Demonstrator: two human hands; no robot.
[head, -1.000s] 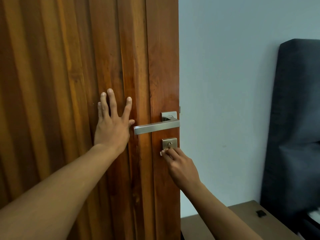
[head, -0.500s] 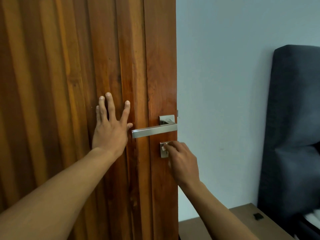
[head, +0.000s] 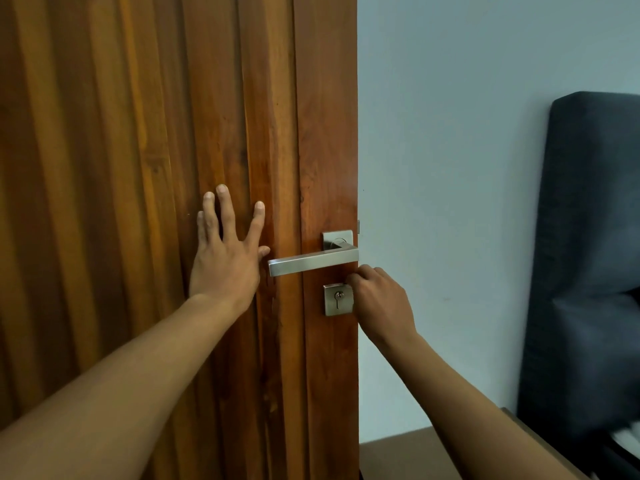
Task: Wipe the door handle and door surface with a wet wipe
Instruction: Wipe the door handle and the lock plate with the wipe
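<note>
The brown wooden door (head: 138, 133) fills the left half of the view, with its free edge near the middle. A brushed metal lever handle (head: 311, 263) sits on it above a square keyhole plate (head: 337, 299). My left hand (head: 225, 261) lies flat on the door, fingers spread, just left of the lever's tip. My right hand (head: 381, 299) is curled shut at the door's edge, its fingertips between the lever and the keyhole plate. The wet wipe is hidden inside those fingers.
A pale blue-grey wall (head: 450, 168) stands right of the door. A dark upholstered headboard (head: 588, 254) rises at the far right. A brown flat surface (head: 398, 455) lies low beside the door's edge.
My right hand has moved up and to the right, off the keyhole plate, which now shows fully. My left hand has stayed flat on the door.
</note>
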